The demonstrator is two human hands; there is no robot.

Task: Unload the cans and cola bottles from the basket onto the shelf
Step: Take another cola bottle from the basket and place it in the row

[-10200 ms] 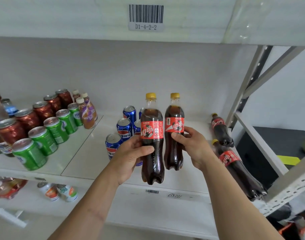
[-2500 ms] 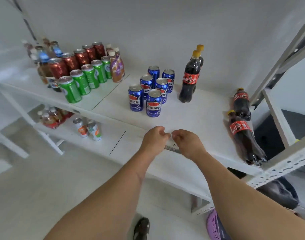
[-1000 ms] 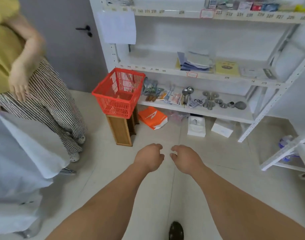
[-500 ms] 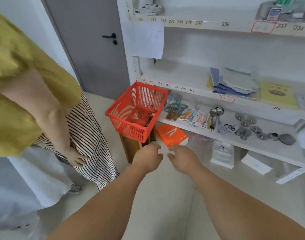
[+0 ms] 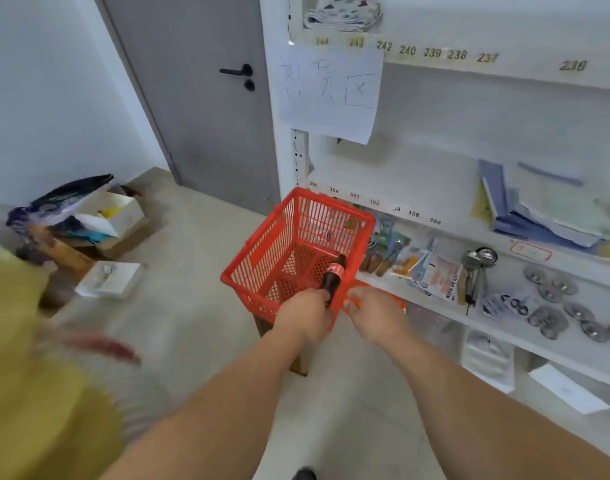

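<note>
Red basket [image 5: 262,268] ahead: your left hand [image 5: 305,315] is at the near end of a cola bottle [image 5: 333,277] lying inside, long axis running away from you; whether it grasps, you cannot tell. Your right hand [image 5: 374,313] curls loosely beside the rim, holding nothing visible.

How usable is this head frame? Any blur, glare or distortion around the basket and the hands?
Head view: lighting soft and even, no glare. Heavy motion blur smears the yellow garment at lower left. The red basket, cola bottle, left hand and right hand are slightly soft but readable. Wide-angle distortion bends the shelf edge.
</note>
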